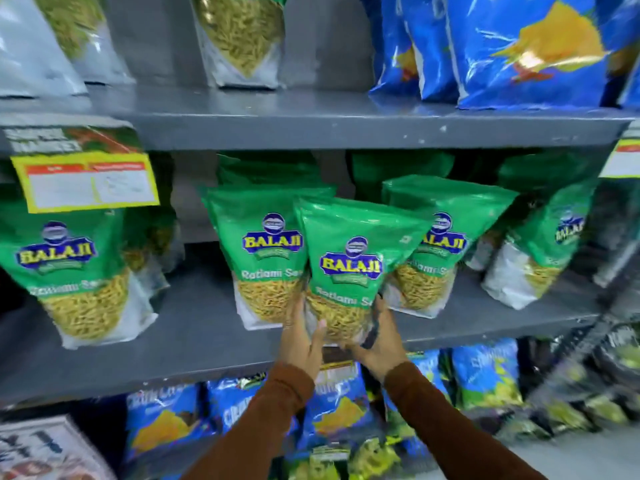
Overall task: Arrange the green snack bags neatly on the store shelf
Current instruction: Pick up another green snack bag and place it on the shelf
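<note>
A green Balaji snack bag [349,258] stands upright in front of the middle grey shelf [194,344], held at its base by both hands. My left hand [302,341] grips its lower left side and my right hand [382,341] cups its lower right corner. Right behind it stand a green bag to the left [263,251] and a green bag to the right [446,237]. Another green bag [72,271] stands at the far left of the shelf. A tilted green bag [540,244] leans at the far right. Further green bags show dimly at the back.
A yellow price tag [86,181] hangs from the upper shelf edge [346,129]. Blue snack bags [519,46] and clear-fronted bags [239,36] stand on the shelf above. Blue bags [166,420] fill the shelf below. Bare shelf shows between the far-left bag and the middle ones.
</note>
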Demonstrator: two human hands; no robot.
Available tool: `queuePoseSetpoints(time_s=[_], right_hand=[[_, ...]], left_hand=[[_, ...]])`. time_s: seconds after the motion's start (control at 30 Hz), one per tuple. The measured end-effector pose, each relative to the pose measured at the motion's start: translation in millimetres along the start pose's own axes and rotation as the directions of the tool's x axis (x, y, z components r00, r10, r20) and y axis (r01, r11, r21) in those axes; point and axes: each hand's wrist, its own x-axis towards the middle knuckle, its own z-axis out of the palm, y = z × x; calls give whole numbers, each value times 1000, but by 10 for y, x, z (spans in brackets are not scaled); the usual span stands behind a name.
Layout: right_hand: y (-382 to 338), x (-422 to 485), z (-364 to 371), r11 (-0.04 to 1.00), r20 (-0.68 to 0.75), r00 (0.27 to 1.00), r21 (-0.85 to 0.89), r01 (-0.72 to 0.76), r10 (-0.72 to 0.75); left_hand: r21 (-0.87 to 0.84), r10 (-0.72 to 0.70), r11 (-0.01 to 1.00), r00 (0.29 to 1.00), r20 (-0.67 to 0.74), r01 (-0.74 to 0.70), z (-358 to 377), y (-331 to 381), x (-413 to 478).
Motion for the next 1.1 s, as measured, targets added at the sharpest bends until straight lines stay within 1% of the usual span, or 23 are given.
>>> queuePoseSetpoints(time_s=[0.07,0.1,0.17,0.23,0.3,0.43,0.57,0.7,0.8,0.9,0.97,1.0,1.07,1.1], right_hand=[[10,100,-36,998,123,992,56,-8,1],[2,138,-46,997,155,988,74,-16,4],[-7,184,-76,997,164,986,68,-23,12],[-11,193,-123,1000,169,986,18,-12,9],[0,174,-174,1000,194,981,-13,-15,17],[17,77,-318,999,239,970,-11,-36,38],[22,-77,-426,1000,270,963,-2,-13,13],[-50,-301,-495,999,281,959,32,23,-31],[-245,-422,-555,991,262,956,42,124,-131],[-646,-435,-695,953,230,928,-7,304,-295],[-1025,-400,-823,901,200,885,-21,434,-421],[-1223,-370,-890,864,163,855,-27,502,-492],[-1629,-268,-1018,769,58,773,-78,635,-632],[-1850,-204,-1074,731,18,734,-82,677,-678]], left_hand=[[-14,-60,998,998,-20,60,51,-3,49],[-9,-78,997,997,-29,78,68,-9,56],[5,-101,995,993,-67,101,105,15,65],[-21,-152,988,981,-119,150,139,82,59],[-11,-183,983,973,-142,184,162,129,28],[55,-170,983,980,-103,176,214,189,-103],[158,-130,975,980,-152,154,231,279,-272],[65,-112,989,969,-219,129,208,421,-551],[-38,-63,998,950,-306,54,167,621,-705],[-77,3,996,902,-431,-40,11,949,-694],[-39,109,988,843,-526,-153,-178,1262,-594],[-15,165,977,806,-569,-211,-285,1447,-533],[24,243,956,740,-627,-293,-517,1855,-398],[67,293,941,705,-646,-331,-643,2049,-322]])
